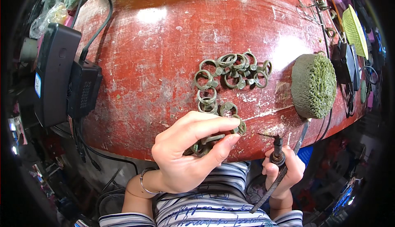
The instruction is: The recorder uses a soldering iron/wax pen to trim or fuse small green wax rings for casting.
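My left hand [191, 150] is at the table's front edge, thumb and index finger pinched on a dull green ring [242, 127], partly hidden by the fingertips. More green rings [207, 96] lie under and just beyond this hand, several with flat round tops. To the right, my right hand [284, 167] is closed around a dark pen-like tool [277, 148], whose thin bent tip points left toward the ring. A long, narrow, file-like strip with a rough surface [267, 196] slants across the right hand; whether the fingers grip it is hard to tell.
A thick round green block with a pitted face [314, 86] stands at the table's right. On the left are a black box [57, 74] and a smaller black adapter [84, 87] with cables. A yellow-green basket [354, 31] leans at far right. The red table [144, 62] is scratched.
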Motion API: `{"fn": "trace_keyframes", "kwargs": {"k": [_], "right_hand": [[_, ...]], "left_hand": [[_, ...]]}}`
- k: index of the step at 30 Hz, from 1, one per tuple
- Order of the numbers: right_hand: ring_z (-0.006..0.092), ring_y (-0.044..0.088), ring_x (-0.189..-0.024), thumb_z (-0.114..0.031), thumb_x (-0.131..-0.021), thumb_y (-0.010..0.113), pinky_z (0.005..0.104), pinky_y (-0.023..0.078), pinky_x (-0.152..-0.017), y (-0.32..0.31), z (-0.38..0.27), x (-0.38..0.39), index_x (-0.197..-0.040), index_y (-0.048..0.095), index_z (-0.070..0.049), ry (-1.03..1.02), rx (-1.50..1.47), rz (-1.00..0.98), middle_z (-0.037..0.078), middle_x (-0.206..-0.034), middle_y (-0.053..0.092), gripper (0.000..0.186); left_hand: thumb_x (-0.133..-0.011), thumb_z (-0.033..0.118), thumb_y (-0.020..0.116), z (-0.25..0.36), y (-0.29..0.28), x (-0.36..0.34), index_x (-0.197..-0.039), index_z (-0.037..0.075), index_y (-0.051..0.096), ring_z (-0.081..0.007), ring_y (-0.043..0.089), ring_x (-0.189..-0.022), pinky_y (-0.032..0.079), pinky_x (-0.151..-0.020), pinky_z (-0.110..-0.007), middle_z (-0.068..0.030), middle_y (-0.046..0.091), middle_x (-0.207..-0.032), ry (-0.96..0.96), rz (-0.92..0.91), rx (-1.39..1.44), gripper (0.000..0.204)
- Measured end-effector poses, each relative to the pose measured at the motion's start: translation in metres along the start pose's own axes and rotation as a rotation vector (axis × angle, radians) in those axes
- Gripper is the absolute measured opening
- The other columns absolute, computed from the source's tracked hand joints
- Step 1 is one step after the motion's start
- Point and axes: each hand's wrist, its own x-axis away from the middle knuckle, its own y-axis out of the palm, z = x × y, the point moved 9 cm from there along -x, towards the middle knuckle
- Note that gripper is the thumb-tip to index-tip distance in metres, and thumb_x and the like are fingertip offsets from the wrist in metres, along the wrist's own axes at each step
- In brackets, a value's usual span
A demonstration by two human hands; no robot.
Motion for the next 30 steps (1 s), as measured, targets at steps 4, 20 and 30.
{"fn": "trace_keyframes", "kwargs": {"k": [4,20,30], "right_hand": [[0.0212,0.054,-0.045,-0.035,-0.073,0.071,0.0284,0.041,-0.043,-0.001,0.001,0.000,-0.083,0.058,-0.002,0.040,-0.065,0.039,0.006,-0.060,0.054,0.037],[0.0197,0.055,-0.045,-0.032,-0.066,0.078,0.0265,0.042,-0.043,-0.001,-0.018,-0.006,-0.085,0.060,-0.003,-0.110,0.167,0.055,0.007,-0.060,0.057,0.039],[0.0198,0.055,-0.045,-0.033,-0.065,0.078,0.0265,0.042,-0.043,-0.002,-0.017,-0.007,-0.086,0.060,-0.003,-0.089,0.172,0.058,0.007,-0.061,0.056,0.040]], "left_hand": [[-0.070,-0.009,0.065,0.018,0.005,-0.001,-0.094,-0.001,0.063,-0.0132,0.059,-0.066,0.049,-0.053,-0.023,-0.0122,0.058,-0.088,0.243,-0.054,-0.193,0.026],[-0.065,-0.009,0.068,0.031,0.014,0.011,-0.092,0.002,0.064,-0.0182,0.061,-0.076,0.053,-0.065,-0.026,-0.0105,0.059,-0.090,0.402,-0.008,-0.401,0.029],[-0.066,-0.008,0.069,0.035,0.017,0.012,-0.097,-0.001,0.063,-0.0226,0.063,-0.081,0.055,-0.069,-0.029,-0.0136,0.059,-0.095,0.440,-0.050,-0.416,0.032]]}}
